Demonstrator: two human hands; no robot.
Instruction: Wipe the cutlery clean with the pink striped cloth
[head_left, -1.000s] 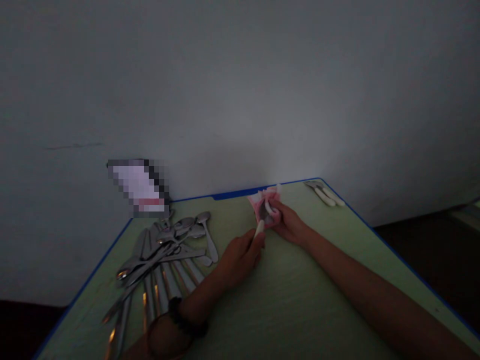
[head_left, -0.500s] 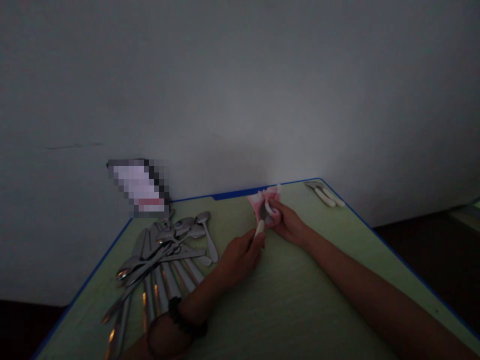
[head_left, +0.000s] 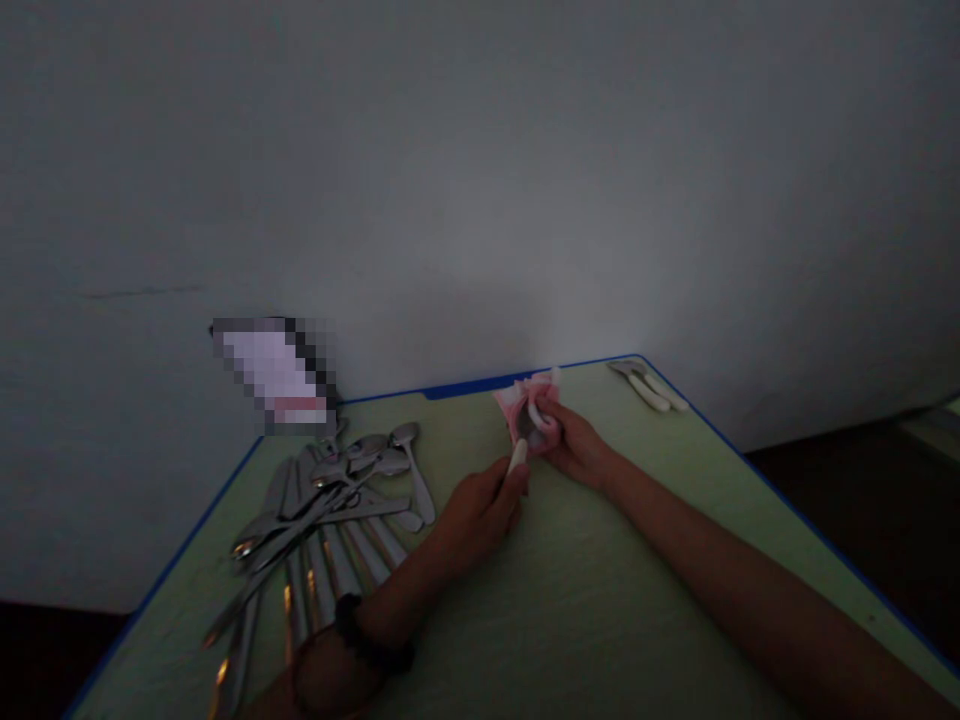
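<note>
My left hand (head_left: 478, 512), with a dark bracelet at the wrist, is closed around the white handle of a utensil (head_left: 518, 456). The utensil's grey metal head points up and away into a pink and white cloth (head_left: 541, 392); its exact shape is partly covered. My right hand (head_left: 574, 440) grips the bunched cloth from the right, with fingers and thumb folding it about the metal head. Both hands are close together above the far middle of the table. Nearest to my left forearm lies a pile of metal cutlery (head_left: 330, 560), with spoons and long handles overlapping.
White-handled metal utensils (head_left: 649, 388) lie at the table's far right corner. A blurred-out, screen-like object (head_left: 274, 370) stands at the far left corner. The pale green table (head_left: 600, 600) has a blue edge and meets a grey wall (head_left: 480, 200).
Hardly anything differs. Both hands keep their hold on the utensil and the cloth, and the whole view has shifted very slightly.
</note>
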